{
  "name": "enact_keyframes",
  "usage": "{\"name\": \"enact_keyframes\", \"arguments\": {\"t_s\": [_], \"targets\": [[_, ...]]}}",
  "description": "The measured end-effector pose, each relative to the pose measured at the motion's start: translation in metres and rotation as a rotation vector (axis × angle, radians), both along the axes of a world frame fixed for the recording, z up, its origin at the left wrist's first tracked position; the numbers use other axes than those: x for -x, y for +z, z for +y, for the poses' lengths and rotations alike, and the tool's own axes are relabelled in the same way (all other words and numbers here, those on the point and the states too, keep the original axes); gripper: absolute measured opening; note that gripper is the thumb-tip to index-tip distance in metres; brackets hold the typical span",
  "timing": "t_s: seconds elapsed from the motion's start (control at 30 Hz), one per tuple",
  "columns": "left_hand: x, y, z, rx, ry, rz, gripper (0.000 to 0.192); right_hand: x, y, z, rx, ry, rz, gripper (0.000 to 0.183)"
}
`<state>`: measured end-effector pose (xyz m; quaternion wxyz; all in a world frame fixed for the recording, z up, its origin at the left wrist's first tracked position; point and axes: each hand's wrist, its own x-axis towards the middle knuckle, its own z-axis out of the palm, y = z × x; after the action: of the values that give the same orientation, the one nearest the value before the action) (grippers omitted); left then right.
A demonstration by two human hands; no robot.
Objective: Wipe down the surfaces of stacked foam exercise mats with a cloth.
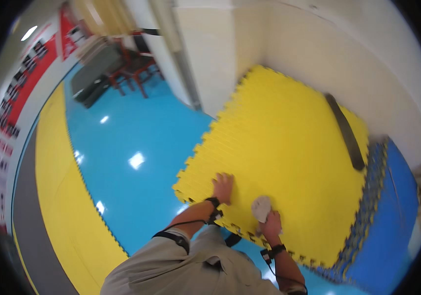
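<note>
Before me lies a stack of yellow foam mats [291,147] with jigsaw edges, its corner pushed near the wall. My left hand [223,188] rests on the top mat near its front left edge, fingers spread and holding nothing. In my right hand [271,225] is a pale cloth [261,208], pressed on the yellow surface near the front edge. A dark, flat strip [345,132] lies across the far right part of the top mat. Both wrists wear black straps with cables.
Blue mats [387,217] adjoin the stack on the right. A cream wall [328,59] stands behind it. The glossy blue floor [133,129] stretches left to a yellow mat strip [59,177]. Red-framed chairs [136,68] and a dark green case-like object [98,70] stand at the far left.
</note>
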<state>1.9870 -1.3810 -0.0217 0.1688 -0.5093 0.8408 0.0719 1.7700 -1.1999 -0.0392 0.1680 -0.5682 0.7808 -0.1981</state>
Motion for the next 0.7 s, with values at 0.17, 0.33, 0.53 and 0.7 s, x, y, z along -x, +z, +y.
{"name": "enact_keyframes", "arguments": {"t_s": [0.17,0.33,0.53,0.7], "targets": [[-0.015,-0.006,-0.010,0.075,-0.019,-0.070,0.141,0.000,0.023,0.032,-0.018,-0.194,-0.091,0.039],[-0.004,0.008,-0.011,-0.008,-0.045,-0.072,0.141,0.062,0.009,0.085,-0.064,-0.506,-0.083,0.046],[-0.002,0.013,-0.005,-0.028,-0.048,-0.074,0.136,0.156,-0.009,0.064,0.013,-0.844,-0.051,0.058],[0.002,0.016,-0.006,-0.002,-0.047,-0.099,0.133,0.143,0.001,-0.049,0.036,-0.859,0.090,0.048]]}}
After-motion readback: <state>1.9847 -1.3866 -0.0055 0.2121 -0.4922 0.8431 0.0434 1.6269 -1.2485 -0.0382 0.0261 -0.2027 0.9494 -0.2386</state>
